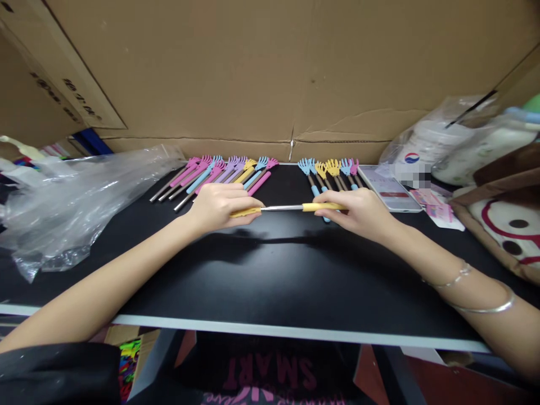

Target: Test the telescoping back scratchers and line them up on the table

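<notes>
A yellow back scratcher [283, 207] with a metal rod is held level above the black table, between both hands. My left hand [221, 207] is closed around its yellow head end, which the fingers mostly hide. At the other end, my right hand [358, 211] grips the yellow handle. Behind my left hand lies a row of pink, blue, purple and yellow back scratchers [228, 171], heads toward the cardboard. Another group of blue, yellow and pink back scratchers [329, 169] lies behind my right hand, partly covered by it.
A clear plastic bag [84, 197] lies at the left. On the right are a phone [392, 191], pink cards [439, 209], a bagged cup [434, 146] and a brown item with a cartoon face [502, 219]. Cardboard [253, 73] walls the back. A box of colourful pieces [130, 360] stands below the table.
</notes>
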The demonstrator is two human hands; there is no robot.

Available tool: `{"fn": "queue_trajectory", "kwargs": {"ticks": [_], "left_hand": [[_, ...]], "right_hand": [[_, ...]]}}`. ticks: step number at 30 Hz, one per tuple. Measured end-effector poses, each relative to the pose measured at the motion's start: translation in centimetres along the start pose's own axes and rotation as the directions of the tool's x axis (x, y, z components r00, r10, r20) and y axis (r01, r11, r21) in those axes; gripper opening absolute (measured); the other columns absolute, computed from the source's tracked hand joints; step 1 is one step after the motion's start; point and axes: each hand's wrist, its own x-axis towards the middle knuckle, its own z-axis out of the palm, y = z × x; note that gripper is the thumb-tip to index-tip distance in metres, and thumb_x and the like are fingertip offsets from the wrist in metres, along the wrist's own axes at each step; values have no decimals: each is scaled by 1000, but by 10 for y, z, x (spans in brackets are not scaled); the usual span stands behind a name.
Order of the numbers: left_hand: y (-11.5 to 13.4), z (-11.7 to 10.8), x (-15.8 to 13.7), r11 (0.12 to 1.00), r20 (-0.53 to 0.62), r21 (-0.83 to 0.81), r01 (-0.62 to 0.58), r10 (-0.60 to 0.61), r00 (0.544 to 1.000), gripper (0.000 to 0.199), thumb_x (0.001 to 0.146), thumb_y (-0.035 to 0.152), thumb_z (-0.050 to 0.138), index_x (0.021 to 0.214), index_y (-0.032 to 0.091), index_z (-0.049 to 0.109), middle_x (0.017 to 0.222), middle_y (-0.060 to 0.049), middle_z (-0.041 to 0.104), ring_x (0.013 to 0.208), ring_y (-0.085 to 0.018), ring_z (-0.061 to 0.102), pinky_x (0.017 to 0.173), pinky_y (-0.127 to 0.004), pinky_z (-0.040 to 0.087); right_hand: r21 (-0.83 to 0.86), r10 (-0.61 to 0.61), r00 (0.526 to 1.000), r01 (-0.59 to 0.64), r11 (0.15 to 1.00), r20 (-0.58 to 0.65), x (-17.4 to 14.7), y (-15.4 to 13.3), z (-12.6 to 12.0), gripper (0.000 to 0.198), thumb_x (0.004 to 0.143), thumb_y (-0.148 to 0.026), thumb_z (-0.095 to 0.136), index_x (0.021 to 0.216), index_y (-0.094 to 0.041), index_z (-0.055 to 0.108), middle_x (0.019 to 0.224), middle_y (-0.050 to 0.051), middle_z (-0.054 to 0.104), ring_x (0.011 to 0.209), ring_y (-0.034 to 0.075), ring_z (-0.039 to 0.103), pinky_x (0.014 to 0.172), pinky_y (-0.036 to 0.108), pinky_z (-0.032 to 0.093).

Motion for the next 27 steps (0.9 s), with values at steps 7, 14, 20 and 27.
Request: {"fn": "queue_trajectory", "kwargs": {"ticks": [7, 14, 20, 27], "left_hand": [[-2, 2, -1, 1000, 28, -26, 16, -15, 999, 29, 91, 38, 48, 84, 22, 71, 66, 1, 68, 58, -9, 58, 54, -21, 39], [-2, 3, -2, 999, 72, -1, 44, -44, 996, 31, 92, 40, 47, 88, 24, 72, 65, 1, 67, 60, -10, 58, 55, -22, 38], [-1, 2, 1, 996, 125, 39, 82, -86, 988, 33, 94, 42, 43, 93, 25, 72, 71, 0, 69, 68, -12, 60, 56, -23, 36], [3, 5, 0, 988, 266, 97, 123, -145, 953, 35, 97, 40, 36, 103, 24, 66, 90, -2, 71, 85, -15, 61, 60, -25, 38]], "right_hand": [[13, -38, 997, 37, 999, 62, 0, 0, 2, 34, 93, -44, 38, 92, -20, 62, 66, 1, 66, 54, 11, 56, 52, 22, 33], [-39, -18, 999, 20, 999, 48, 0, -1, 3, 36, 93, -47, 37, 91, -21, 61, 62, 0, 64, 52, 10, 54, 51, 22, 30], [-209, -33, 999, 38, 977, 26, -1, -1, 3, 43, 95, -50, 31, 88, -20, 61, 64, 1, 66, 54, 11, 57, 50, 24, 27], [-403, -12, 1000, 10, 915, -3, -2, -6, 7, 49, 96, -49, 24, 84, -21, 62, 60, 1, 65, 48, 11, 54, 46, 25, 18]]}}
